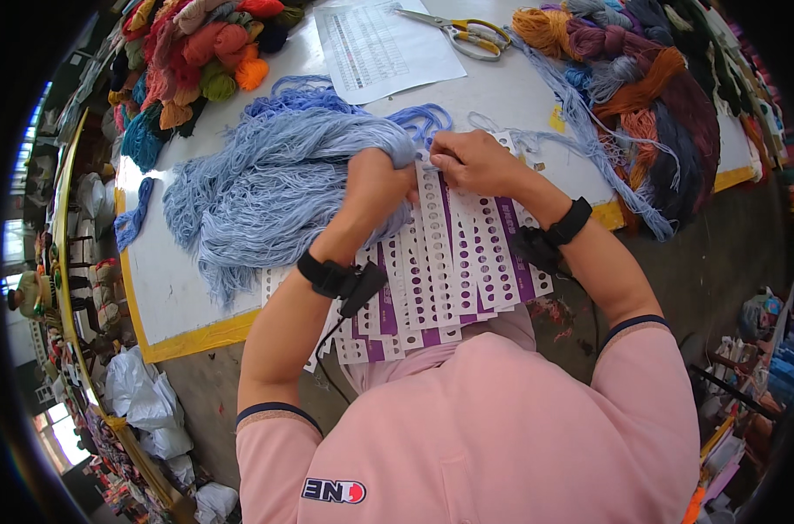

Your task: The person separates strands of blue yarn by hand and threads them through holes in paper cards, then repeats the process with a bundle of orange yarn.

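Note:
A large bundle of light blue embroidery yarn [266, 188] lies on the table, its loose ends fanned out to the left. My left hand [379, 188] is closed around the bundle's right end. Just right of it, my right hand [477, 164] is closed in a pinch near the top of the punched cards; what sits between its fingertips is too small to make out. White and purple cards with rows of round holes [436, 249] overlap below both hands, hanging over the table edge onto my lap. Darker periwinkle yarn [305, 94] lies behind the light blue bundle.
Yellow-handled scissors [480, 39] and a printed paper sheet [384, 52] lie at the back. Multicoloured skeins [213, 48] pile up at the far left, more skeins [650, 87] at the right. A small blue skein [133, 218] lies by the table's yellow-taped left edge [135, 297].

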### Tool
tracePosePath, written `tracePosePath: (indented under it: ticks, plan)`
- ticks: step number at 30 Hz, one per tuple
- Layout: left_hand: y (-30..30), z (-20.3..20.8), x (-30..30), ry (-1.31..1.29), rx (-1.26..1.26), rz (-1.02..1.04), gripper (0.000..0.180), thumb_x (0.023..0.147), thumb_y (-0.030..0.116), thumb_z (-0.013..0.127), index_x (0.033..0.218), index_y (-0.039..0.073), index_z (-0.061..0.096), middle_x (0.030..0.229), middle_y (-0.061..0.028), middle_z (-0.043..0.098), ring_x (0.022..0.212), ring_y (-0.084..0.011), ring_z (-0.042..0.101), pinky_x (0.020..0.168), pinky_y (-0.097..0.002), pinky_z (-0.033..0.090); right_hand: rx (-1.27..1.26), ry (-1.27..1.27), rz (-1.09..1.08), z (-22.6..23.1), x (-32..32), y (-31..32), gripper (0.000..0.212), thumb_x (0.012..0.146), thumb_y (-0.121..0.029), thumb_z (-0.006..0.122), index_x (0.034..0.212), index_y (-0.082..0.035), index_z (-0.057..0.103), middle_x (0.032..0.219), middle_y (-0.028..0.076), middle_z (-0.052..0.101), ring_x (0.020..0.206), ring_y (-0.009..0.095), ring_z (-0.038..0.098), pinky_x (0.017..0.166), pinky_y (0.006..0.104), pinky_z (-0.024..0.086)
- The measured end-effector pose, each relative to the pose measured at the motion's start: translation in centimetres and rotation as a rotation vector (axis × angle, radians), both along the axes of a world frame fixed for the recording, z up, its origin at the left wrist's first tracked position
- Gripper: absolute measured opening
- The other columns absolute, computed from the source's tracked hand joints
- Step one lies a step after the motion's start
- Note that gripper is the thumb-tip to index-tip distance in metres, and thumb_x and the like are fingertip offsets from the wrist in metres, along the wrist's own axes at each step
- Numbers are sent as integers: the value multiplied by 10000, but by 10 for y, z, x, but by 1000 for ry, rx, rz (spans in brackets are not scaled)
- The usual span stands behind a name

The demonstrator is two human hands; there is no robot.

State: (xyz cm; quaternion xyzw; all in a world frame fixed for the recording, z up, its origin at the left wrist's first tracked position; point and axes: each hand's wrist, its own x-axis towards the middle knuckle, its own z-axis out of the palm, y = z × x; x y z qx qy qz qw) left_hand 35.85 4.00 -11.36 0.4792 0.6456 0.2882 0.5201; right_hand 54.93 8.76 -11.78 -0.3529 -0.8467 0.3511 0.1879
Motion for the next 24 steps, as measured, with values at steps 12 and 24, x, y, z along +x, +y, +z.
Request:
tracePosePath:
  ticks: [12, 24]
  plan:
    - [-2, 12, -31, -597, -73, 141, 151, 859, 27, 675, 979, -58, 639, 784, -63, 641, 643, -127, 601, 583, -230, 488, 119, -2, 74, -5, 5, -2, 154, 914, -176, 622, 882, -28, 594, 675, 95, 625, 610, 198, 616, 601, 333, 469]
    - [23, 11, -152, -491, 21, 401, 246, 838, 111, 705, 1046, -15, 665, 914, -88, 678, 818, -183, 644, 753, -286, 519, -301, 6, 49, 8, 2, 3, 181, 911, -155, 588, 803, -28, 658, 624, 36, 668, 534, 109, 622, 590, 263, 486]
